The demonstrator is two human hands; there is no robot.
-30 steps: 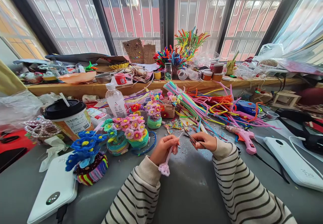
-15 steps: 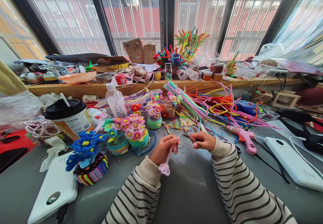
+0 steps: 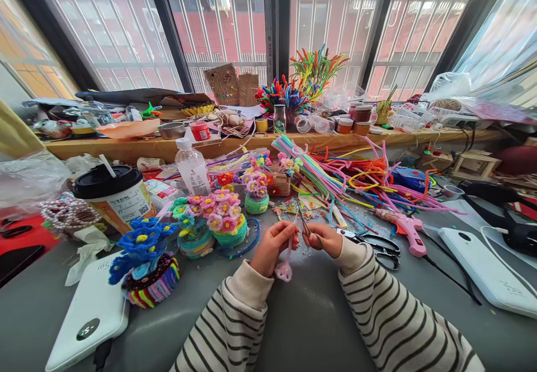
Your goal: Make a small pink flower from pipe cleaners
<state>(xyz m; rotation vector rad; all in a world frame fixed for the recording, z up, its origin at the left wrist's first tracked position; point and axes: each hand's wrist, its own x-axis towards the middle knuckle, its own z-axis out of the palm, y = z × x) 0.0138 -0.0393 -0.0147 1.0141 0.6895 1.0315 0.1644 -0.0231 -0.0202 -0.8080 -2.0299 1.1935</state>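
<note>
My left hand (image 3: pixel 277 244) is closed around the pale pink stem of a pipe-cleaner flower. The fluffy pink flower head (image 3: pixel 284 272) hangs down below the fingers, and the stem's thin end points up above them. Close by on the right, my right hand (image 3: pixel 323 240) pinches a pair of dark metal tweezers (image 3: pixel 305 225), tips upward beside the stem end. Whether the tips touch the stem I cannot tell. Black-handled scissors (image 3: pixel 380 244) lie on the grey table (image 3: pixel 310 327) just right of that hand.
Pots of pipe-cleaner flowers (image 3: pixel 226 215), a blue-flowered pot (image 3: pixel 146 265), a lidded cup (image 3: pixel 111 193) and a bottle (image 3: pixel 193 168) stand left. Bundled pipe cleaners (image 3: pixel 310 165) lie behind my hands. A pink glue gun (image 3: pixel 409 229) and a white power bank (image 3: pixel 489 271) lie right.
My right hand has moved left with the tweezers, whose tips now point up near the stem. The flower head has shifted slightly right and up. The scissors are uncovered.
</note>
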